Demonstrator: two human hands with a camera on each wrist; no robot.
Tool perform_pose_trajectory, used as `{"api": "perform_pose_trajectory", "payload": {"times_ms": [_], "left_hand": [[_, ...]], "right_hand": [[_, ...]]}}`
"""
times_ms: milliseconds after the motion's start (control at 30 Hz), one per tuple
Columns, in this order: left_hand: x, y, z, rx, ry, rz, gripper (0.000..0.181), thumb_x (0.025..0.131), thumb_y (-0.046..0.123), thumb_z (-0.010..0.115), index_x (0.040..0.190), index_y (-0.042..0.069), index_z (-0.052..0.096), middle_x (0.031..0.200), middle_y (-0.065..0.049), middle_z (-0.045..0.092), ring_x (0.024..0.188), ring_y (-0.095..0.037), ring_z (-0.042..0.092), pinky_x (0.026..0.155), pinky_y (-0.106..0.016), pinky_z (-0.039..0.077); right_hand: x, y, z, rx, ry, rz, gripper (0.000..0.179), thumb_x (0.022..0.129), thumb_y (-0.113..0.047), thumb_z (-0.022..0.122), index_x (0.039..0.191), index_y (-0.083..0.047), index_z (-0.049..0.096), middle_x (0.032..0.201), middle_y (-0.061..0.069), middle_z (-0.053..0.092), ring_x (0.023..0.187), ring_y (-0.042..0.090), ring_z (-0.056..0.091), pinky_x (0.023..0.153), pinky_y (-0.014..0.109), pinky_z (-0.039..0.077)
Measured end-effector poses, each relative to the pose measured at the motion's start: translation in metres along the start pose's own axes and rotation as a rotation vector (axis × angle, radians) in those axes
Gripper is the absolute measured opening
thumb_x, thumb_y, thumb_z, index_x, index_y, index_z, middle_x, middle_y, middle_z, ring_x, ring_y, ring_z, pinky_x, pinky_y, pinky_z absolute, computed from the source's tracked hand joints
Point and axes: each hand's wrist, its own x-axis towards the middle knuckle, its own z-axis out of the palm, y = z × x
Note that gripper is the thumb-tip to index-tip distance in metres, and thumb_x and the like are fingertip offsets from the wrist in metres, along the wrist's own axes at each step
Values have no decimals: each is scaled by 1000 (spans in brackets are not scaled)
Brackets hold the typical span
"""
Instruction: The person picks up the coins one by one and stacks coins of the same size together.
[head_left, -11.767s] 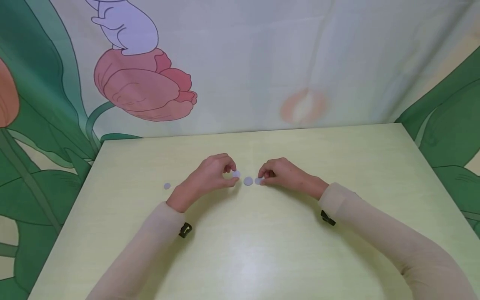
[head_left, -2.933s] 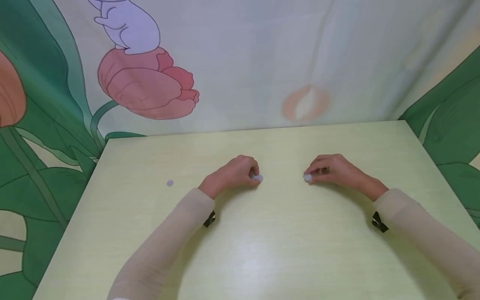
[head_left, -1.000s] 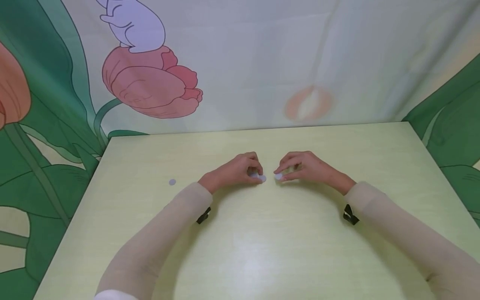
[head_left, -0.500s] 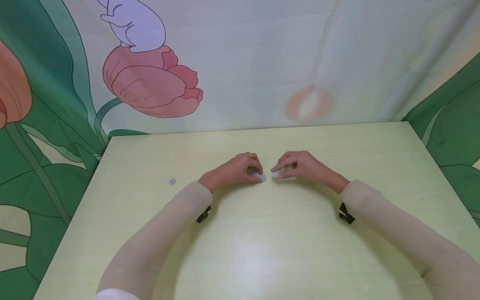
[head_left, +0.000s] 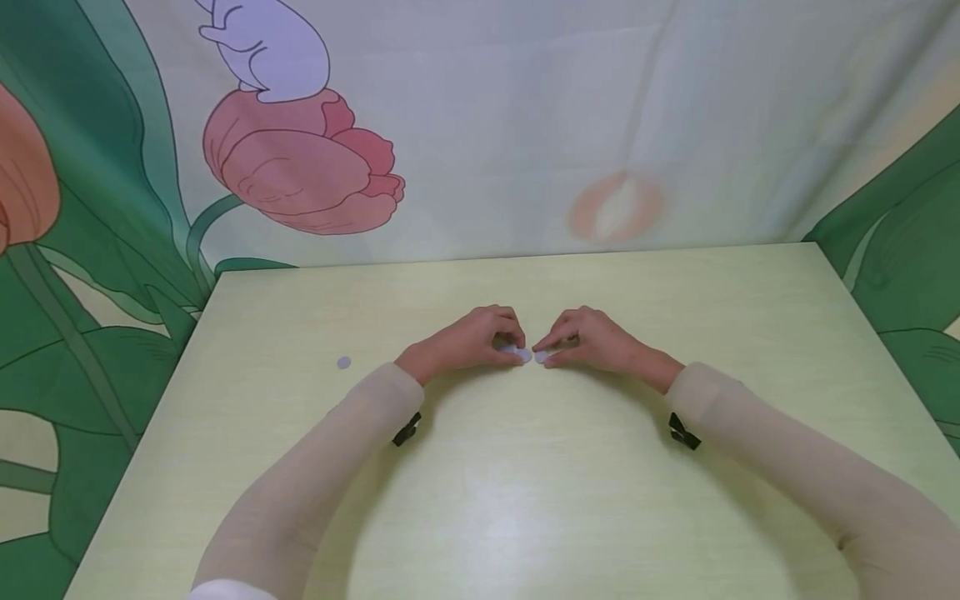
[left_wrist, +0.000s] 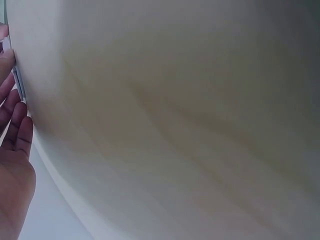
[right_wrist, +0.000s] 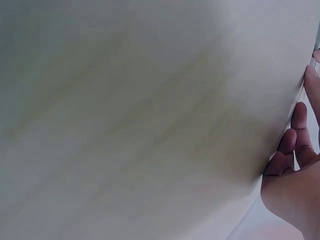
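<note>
Near the middle of the table (head_left: 480, 467), my left hand (head_left: 480, 337) grips small pale lilac discs between thumb and fingers. One disc (head_left: 524, 356) pokes out past the fingertips, and part of another shows behind it, inside the curl of the hand. My right hand (head_left: 592, 340) pinches a similar disc (head_left: 541, 357) at its edges, only a small gap from the left hand's disc. A further disc (head_left: 343, 362) lies flat on the table to the left. In the left wrist view, thin grey disc edges (left_wrist: 19, 84) show at the fingertips.
A curtain (head_left: 480, 125) printed with flowers, leaves and a rabbit hangs behind the table's far edge. Black clips (head_left: 407, 429) hang at both sleeve cuffs.
My right hand has brought its disc leftward, close to the left hand, which has stayed almost still this last second. Long before, a disc lay loose between the hands.
</note>
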Motion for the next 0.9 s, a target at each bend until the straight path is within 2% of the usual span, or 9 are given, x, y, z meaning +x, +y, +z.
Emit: {"api": "perform_pose_trajectory", "payload": {"times_ms": [200, 433, 667, 900], "left_hand": [[0, 1, 0, 12, -5, 1, 19, 91, 23, 78, 103, 8, 75, 103, -1, 64, 97, -15, 58, 89, -25, 50], [0, 3, -2, 8, -4, -5, 18, 91, 23, 78, 102, 8, 75, 104, -2, 64, 97, -16, 59, 89, -25, 50], [0, 3, -1, -2, -8, -9, 19, 92, 24, 77, 104, 9, 75, 105, -1, 63, 97, -15, 58, 90, -24, 50], [-1, 3, 0, 16, -24, -27, 20, 94, 26, 75, 105, 9, 73, 108, -2, 62, 99, -16, 57, 92, -27, 49]], "right_hand": [[0, -4, -3, -14, -19, 8, 29, 83, -18, 86, 112, -16, 80, 104, 0, 71, 95, 18, 60, 82, 36, 44], [0, -7, -5, -16, -13, 18, 21, 84, -17, 85, 105, -16, 81, 102, -2, 72, 98, 19, 61, 86, 38, 45], [-2, -8, -7, -62, -34, 42, 17, 86, -20, 83, 103, -20, 80, 103, -4, 70, 99, 19, 60, 88, 39, 45], [-3, -8, -5, -74, -13, 5, 16, 86, -18, 83, 102, -17, 80, 100, -5, 71, 97, 18, 60, 86, 37, 45]]}}
